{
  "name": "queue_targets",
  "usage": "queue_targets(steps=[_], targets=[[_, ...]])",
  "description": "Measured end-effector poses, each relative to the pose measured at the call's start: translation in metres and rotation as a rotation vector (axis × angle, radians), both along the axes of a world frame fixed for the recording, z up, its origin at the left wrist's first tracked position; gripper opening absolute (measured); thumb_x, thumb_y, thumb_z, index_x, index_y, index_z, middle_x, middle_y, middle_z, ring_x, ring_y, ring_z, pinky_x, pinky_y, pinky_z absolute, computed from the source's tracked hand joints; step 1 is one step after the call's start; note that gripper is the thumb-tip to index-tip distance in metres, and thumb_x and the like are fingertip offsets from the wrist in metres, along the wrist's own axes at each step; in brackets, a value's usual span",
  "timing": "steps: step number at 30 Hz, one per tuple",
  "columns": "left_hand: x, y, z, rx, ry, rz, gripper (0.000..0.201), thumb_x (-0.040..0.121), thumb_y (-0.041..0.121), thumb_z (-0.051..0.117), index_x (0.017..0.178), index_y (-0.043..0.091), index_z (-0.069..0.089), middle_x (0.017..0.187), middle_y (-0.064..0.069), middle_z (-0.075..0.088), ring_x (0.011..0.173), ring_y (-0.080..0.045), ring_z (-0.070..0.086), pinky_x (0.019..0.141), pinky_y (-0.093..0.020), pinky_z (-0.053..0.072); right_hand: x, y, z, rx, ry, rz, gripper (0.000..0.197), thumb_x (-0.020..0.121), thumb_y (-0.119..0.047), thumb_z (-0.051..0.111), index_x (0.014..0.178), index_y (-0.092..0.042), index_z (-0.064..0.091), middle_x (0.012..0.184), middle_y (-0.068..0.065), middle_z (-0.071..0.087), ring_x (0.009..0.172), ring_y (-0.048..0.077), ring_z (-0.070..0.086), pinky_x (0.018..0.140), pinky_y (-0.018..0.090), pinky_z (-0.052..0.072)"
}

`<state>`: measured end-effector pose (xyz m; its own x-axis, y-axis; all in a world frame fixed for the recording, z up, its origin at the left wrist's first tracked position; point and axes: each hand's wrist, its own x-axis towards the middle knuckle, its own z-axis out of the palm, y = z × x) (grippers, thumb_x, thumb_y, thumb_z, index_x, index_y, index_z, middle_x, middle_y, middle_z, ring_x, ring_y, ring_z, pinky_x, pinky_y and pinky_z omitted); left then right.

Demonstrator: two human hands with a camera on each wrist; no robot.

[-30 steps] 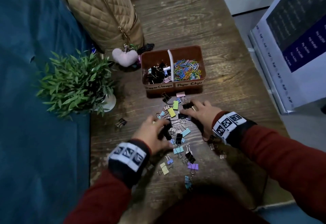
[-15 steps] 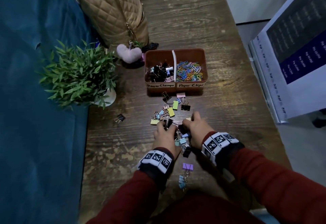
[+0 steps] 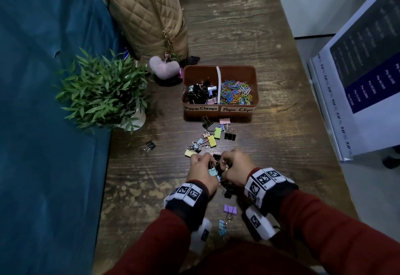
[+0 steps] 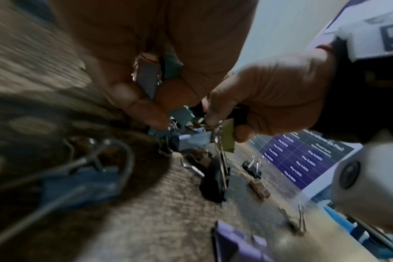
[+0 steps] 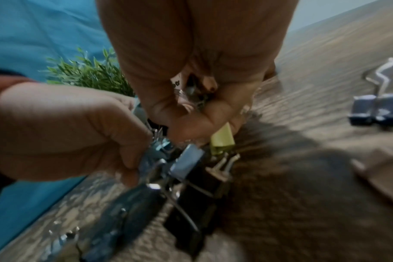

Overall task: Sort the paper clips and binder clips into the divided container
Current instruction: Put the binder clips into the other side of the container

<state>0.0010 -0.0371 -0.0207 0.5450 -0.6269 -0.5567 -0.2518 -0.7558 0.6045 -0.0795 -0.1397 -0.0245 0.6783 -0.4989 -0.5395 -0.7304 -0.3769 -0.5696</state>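
A brown divided container point(image 3: 219, 114) stands on the wooden table; its left half holds binder clips point(image 3: 200, 94), its right half coloured paper clips point(image 3: 237, 94). Loose binder clips point(image 3: 211, 139) lie scattered in front of it. Both hands meet just above the table over this scatter. My left hand point(image 3: 202, 172) curls round a bunch of binder clips point(image 4: 184, 138), and my right hand point(image 3: 234, 167) curls round more binder clips, a yellow-green clip point(image 5: 221, 141) sticking out below its thumb. A tangle of black and blue clips point(image 5: 191, 168) hangs between the two hands.
A potted plant point(image 3: 104, 93) stands at the left by the blue cloth point(image 3: 43, 123). A quilted tan bag point(image 3: 147, 15) and pink heart charm point(image 3: 164, 67) sit behind the container. One black clip point(image 3: 149, 145) lies apart at the left. Purple clips point(image 3: 230, 209) lie near my wrists. A printed board point(image 3: 368, 69) leans at right.
Both hands have drawn together and back toward me, gathering binder clips from the scatter and lifting them into a bunch between them.
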Motion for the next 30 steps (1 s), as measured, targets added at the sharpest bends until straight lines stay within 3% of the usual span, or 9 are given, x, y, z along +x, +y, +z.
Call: queue_targets(steps=[4,8,10,13,18,21,24,27,30], targets=[[0.008,0.005,0.008,-0.054,0.006,0.026,0.032,0.073,-0.005,0.062,0.096,0.017,0.055,0.108,-0.001,0.038,0.087,-0.012,0.045,0.074,-0.016,0.042,0.005,-0.009,0.017,0.087,-0.067,-0.038,0.029,0.071,0.000,0.065,0.061,-0.024,0.053,0.087,0.002,0.058,0.082,0.018,0.056,0.065,0.022,0.041],[0.027,0.004,0.021,-0.098,0.030,0.064,0.034,0.077,-0.013,0.054,0.091,0.018,0.055,0.105,0.002,0.039,0.082,-0.005,0.043,0.046,-0.004,0.039,0.017,-0.036,0.059,0.379,-0.242,-0.276,0.029,0.078,0.015,0.057,0.065,-0.011,0.054,0.066,0.006,0.056,0.047,0.019,0.052,0.036,0.020,0.042],[0.038,0.001,0.029,-0.123,0.011,0.033,0.034,0.077,-0.015,0.051,0.089,0.017,0.055,0.106,0.000,0.040,0.085,-0.008,0.043,0.051,-0.001,0.038,0.034,-0.057,0.081,0.429,-0.327,-0.346,0.028,0.081,0.016,0.055,0.065,-0.008,0.054,0.060,0.010,0.053,0.039,0.019,0.050,0.032,0.020,0.042],[0.050,-0.008,0.041,-0.166,-0.043,0.001,0.034,0.076,-0.014,0.053,0.085,0.019,0.054,0.104,-0.001,0.041,0.095,-0.013,0.042,0.060,-0.004,0.035,0.077,-0.084,0.103,0.434,-0.449,-0.402,0.027,0.084,0.011,0.054,0.065,-0.009,0.054,0.055,0.008,0.052,0.038,0.018,0.051,0.035,0.021,0.043],[0.088,-0.045,0.057,-0.298,-0.087,0.048,0.041,0.071,-0.008,0.064,0.068,0.031,0.051,0.104,-0.015,0.052,0.077,-0.019,0.052,0.040,-0.008,0.040,0.143,-0.103,0.105,0.417,-0.481,-0.496,0.024,0.080,0.005,0.059,0.065,-0.014,0.056,0.062,0.011,0.053,0.052,0.021,0.052,0.042,0.032,0.052],[0.115,-0.076,0.070,-0.425,-0.191,0.097,0.039,0.064,-0.006,0.059,0.062,0.032,0.049,0.095,-0.019,0.058,0.074,-0.018,0.051,0.059,-0.026,0.052,0.149,-0.107,0.104,0.385,-0.424,-0.457,0.024,0.078,0.004,0.062,0.094,-0.013,0.062,0.082,0.011,0.059,0.063,0.022,0.055,0.056,0.045,0.056],[0.134,-0.107,0.090,-0.486,-0.247,0.123,0.035,0.065,-0.009,0.053,0.064,0.025,0.047,0.084,-0.003,0.058,0.075,-0.019,0.053,0.066,-0.025,0.048,0.124,-0.116,0.105,0.237,-0.429,-0.449,0.041,0.081,0.002,0.059,0.115,-0.019,0.059,0.103,0.005,0.062,0.073,0.020,0.060,0.067,0.046,0.057],[0.146,-0.132,0.093,-0.491,-0.341,0.054,0.032,0.067,-0.010,0.053,0.072,0.022,0.052,0.086,-0.004,0.056,0.076,-0.016,0.052,0.065,-0.014,0.045,0.068,-0.115,0.095,0.075,-0.465,-0.426,0.038,0.079,0.003,0.061,0.106,-0.022,0.061,0.105,0.007,0.065,0.081,0.021,0.064,0.070,0.041,0.056],[0.150,-0.143,0.080,-0.333,-0.386,-0.123,0.033,0.070,0.001,0.061,0.091,0.027,0.058,0.105,-0.007,0.059,0.088,-0.020,0.059,0.073,-0.010,0.043,0.002,-0.093,0.075,0.089,-0.349,-0.334,0.035,0.077,0.010,0.063,0.096,-0.019,0.062,0.092,0.006,0.065,0.064,-0.003,0.059,0.061,0.019,0.051]])
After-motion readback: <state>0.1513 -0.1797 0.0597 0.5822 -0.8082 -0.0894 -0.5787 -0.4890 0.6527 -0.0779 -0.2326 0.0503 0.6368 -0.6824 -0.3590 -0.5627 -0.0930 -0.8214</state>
